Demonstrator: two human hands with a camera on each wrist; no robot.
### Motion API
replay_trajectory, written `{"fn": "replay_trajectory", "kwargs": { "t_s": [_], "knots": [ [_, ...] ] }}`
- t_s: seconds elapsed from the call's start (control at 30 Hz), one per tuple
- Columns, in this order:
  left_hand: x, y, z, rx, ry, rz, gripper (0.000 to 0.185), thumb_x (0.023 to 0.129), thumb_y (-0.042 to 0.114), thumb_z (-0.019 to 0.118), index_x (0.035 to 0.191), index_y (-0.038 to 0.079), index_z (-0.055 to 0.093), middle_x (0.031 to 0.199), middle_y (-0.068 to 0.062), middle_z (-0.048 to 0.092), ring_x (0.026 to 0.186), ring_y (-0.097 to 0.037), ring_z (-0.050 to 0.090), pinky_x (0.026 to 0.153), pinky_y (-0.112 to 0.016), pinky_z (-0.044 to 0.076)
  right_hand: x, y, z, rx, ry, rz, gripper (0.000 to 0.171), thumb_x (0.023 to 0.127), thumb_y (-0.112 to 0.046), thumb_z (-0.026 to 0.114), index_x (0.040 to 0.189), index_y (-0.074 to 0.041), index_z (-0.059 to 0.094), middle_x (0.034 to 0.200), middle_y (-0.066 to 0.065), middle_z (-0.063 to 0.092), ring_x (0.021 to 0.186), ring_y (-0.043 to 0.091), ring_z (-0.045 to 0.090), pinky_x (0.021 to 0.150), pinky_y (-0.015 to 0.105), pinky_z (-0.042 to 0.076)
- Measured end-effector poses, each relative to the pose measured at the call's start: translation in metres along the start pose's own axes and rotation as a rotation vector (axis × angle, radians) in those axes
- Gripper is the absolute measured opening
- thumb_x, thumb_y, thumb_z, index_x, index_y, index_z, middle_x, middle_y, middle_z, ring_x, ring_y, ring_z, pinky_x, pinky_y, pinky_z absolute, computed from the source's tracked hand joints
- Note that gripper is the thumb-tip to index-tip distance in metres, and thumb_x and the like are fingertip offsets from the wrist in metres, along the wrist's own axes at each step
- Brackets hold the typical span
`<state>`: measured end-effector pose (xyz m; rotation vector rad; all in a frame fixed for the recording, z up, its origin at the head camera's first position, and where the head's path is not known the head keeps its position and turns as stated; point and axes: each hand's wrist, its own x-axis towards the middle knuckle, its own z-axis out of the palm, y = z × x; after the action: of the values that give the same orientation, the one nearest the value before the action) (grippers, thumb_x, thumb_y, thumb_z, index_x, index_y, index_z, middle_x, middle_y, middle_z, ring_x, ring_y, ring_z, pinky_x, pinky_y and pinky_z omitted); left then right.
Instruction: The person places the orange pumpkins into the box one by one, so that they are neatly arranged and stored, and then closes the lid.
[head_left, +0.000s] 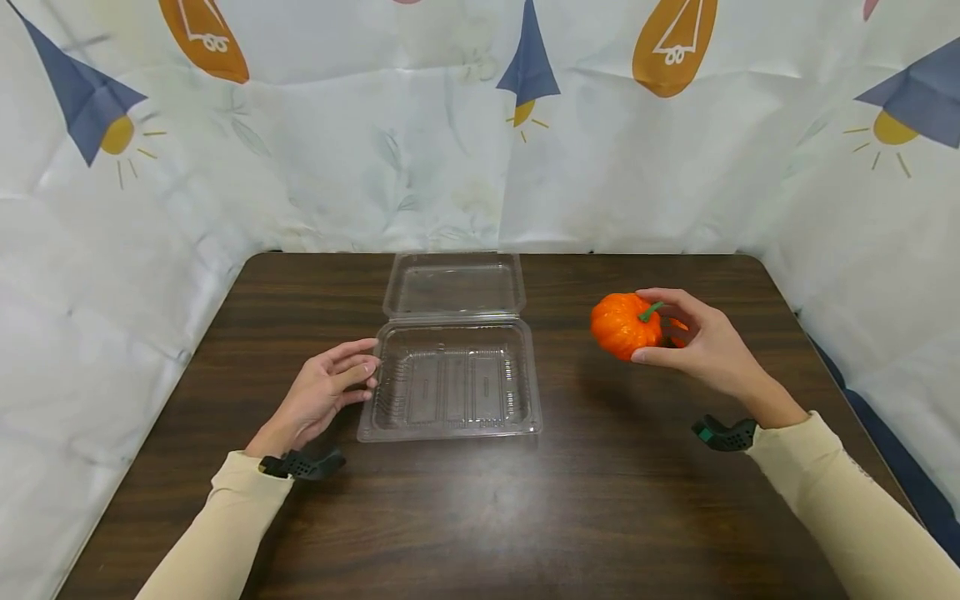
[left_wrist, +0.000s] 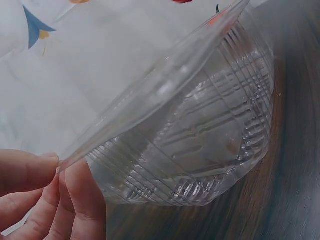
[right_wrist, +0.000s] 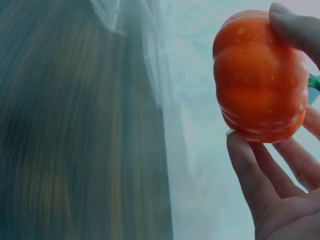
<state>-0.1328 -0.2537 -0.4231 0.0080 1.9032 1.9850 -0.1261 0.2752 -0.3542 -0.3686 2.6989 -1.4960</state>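
Gripping a small orange pumpkin between thumb and curled fingers, the right hand holds it above the dark wooden table — right of the clear clamshell container. That container lies open, and the left hand — fingers relaxed — touches its left rim.

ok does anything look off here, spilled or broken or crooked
Nothing stands out. The clear clamshell container sits open and square on the table, lid laid back, apparently intact and empty. The left hand touches its left rim; the right hand holds the small orange pumpkin above the table. No spill shows.
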Motion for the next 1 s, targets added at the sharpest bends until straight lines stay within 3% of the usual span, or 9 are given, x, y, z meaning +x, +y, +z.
{"fn": "replay_trajectory", "kwargs": {
  "t_s": [0.2,0.6,0.7,0.87,1.0],
  "knots": [
    [0.002,-0.003,0.008,0.01,0.004,-0.016,0.062,0.102,0.019,0.067,0.156,0.005,0.04,0.114,0.01,0.073,0.089,-0.005,0.07,0.078,-0.021,0.063,0.012,-0.01,0.018,0.034,-0.042,-0.021,0.074,0.083,-0.012,0.088,0.148,-0.023,0.054,0.147,-0.004,0.054,0.121,0.002,0.06,0.094,0.01,0.055],
    [0.009,-0.005,0.022,-0.024,-0.027,0.0,0.058,0.103,0.018,0.065,0.154,0.006,0.041,0.113,0.008,0.072,0.088,-0.006,0.069,0.077,-0.022,0.063,0.036,-0.028,0.049,0.058,-0.101,-0.02,0.075,0.078,-0.017,0.092,0.143,-0.026,0.057,0.148,-0.004,0.057,0.131,0.02,0.06,0.1,0.011,0.052],
    [0.011,-0.005,0.027,-0.028,-0.03,0.004,0.058,0.103,0.018,0.066,0.154,0.006,0.041,0.113,0.008,0.072,0.088,-0.006,0.069,0.077,-0.022,0.063,0.04,-0.031,0.056,0.055,-0.106,-0.029,0.075,0.078,-0.018,0.092,0.144,-0.026,0.057,0.148,-0.003,0.057,0.132,0.021,0.06,0.103,0.017,0.055],
    [0.015,-0.006,0.035,-0.046,-0.029,0.005,0.058,0.103,0.017,0.066,0.154,0.005,0.041,0.111,0.008,0.072,0.087,-0.005,0.069,0.077,-0.022,0.063,0.044,-0.034,0.071,0.044,-0.128,-0.064,0.076,0.079,-0.02,0.092,0.145,-0.023,0.056,0.148,0.002,0.058,0.132,0.025,0.059,0.108,0.038,0.056],
    [0.019,-0.007,0.041,-0.057,-0.026,-0.002,0.059,0.103,0.016,0.065,0.155,0.004,0.04,0.11,0.008,0.072,0.087,-0.006,0.069,0.077,-0.022,0.063,0.046,-0.034,0.083,0.043,-0.148,-0.084,0.077,0.078,-0.022,0.093,0.145,-0.023,0.055,0.148,0.002,0.057,0.132,0.026,0.06,0.107,0.044,0.057]
  ]
}}
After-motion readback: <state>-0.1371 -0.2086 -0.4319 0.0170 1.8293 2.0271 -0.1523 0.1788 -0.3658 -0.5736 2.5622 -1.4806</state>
